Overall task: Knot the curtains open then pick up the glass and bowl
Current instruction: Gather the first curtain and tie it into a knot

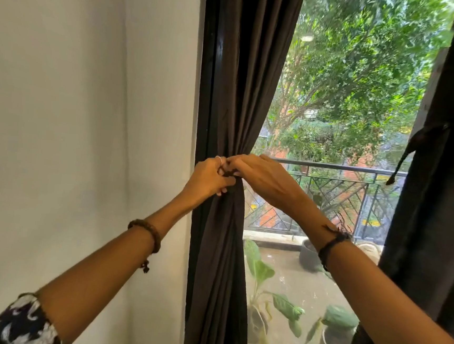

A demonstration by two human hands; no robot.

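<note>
Dark brown fabric left curtain: gathered at mid-height against the window's left frame, cinched to be knotted open. Left hand and right hand are closed on its tie. Glass, bowl: not in view.

Bright daylight through the window; edges bend, foliage slightly blurred.

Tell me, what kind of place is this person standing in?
Most likely a room in a home, at a window or glass door onto a balcony. Dark curtains hang beside a plain white wall, and outside are a metal railing, potted plants and trees.
</note>
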